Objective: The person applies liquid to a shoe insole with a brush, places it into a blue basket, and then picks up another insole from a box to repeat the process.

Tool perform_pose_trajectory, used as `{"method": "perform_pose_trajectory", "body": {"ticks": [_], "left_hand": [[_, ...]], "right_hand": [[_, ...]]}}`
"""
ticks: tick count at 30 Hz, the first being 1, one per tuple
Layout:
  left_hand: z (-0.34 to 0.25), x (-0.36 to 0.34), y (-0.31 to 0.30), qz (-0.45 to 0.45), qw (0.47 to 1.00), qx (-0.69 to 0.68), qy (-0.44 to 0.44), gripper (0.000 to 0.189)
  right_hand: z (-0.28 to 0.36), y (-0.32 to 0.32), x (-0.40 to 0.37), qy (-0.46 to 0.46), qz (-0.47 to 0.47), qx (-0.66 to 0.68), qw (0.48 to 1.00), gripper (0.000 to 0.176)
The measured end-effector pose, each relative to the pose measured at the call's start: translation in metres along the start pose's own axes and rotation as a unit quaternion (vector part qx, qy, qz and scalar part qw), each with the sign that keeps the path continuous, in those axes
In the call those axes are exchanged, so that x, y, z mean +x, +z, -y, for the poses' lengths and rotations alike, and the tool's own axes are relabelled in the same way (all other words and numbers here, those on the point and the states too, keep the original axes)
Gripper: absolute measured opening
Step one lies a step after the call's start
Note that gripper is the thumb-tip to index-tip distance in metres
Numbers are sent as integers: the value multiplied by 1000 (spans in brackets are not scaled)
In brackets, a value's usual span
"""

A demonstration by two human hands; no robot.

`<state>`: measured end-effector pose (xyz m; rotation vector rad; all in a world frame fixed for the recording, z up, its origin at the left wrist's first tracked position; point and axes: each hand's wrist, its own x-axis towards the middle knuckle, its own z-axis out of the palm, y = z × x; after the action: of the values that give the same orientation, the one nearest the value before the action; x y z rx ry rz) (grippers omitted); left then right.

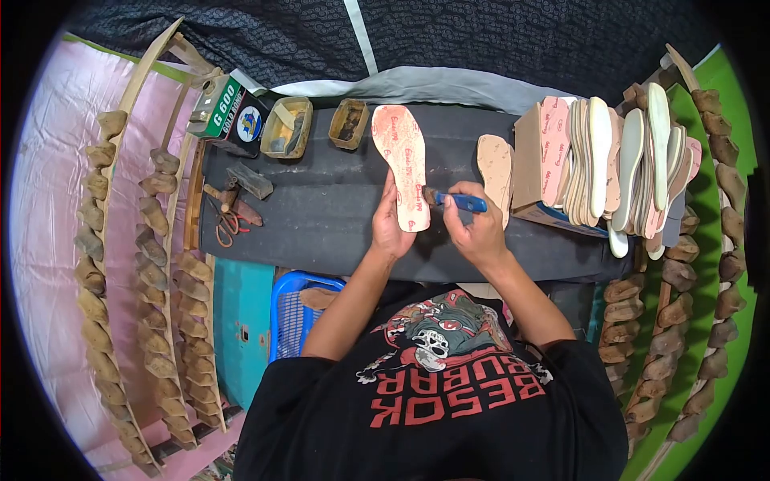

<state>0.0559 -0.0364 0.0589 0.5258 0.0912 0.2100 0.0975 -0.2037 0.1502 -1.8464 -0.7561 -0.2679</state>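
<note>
My left hand (391,226) holds up a pale insole (407,160) printed with red lettering, its fingers behind the sole and the palm near the heel end. In my right hand (473,228) is a brush with a blue handle (465,202). Its dark bristles (431,196) are right at the insole's right edge, on the lower half. Another insole, tan with dark marks (495,164), lies on the dark work table (321,228) just beyond my right hand.
A stack of insoles (597,160) stands in a cardboard box (529,164) at right. Toward the back left are a glue can (228,112) and two small tubs (287,128), (348,124). Scissors (227,228) lie left. Racks of wooden shoe lasts (98,276) line both sides; a blue basket (293,321) sits below.
</note>
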Motion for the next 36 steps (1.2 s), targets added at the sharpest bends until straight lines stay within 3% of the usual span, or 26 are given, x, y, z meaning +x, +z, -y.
{"method": "perform_pose_trajectory", "body": {"ticks": [5,12,18,23,29,32,36], "left_hand": [[-8,2,-3,20,1000,-17,-9,61],[3,-1,-7,-39,998,-45,6,60],[-17,-3,-22,-31,999,-29,29,60],[-42,-14,-43,-69,996,6,55,60],[-70,-47,-81,-160,984,-24,69,60],[-86,-49,-99,-147,985,-39,86,59],[-106,-45,-107,-152,983,-17,102,63]], "right_hand": [[7,5,-12,-6,33,34,999,16],[-6,12,1,-1,14,16,1000,16],[1,24,-7,-19,74,43,996,15],[-16,48,27,-16,20,21,999,19],[-44,118,95,49,7,85,995,21],[-65,163,121,111,34,87,989,22],[-72,206,146,99,76,31,992,20]]}}
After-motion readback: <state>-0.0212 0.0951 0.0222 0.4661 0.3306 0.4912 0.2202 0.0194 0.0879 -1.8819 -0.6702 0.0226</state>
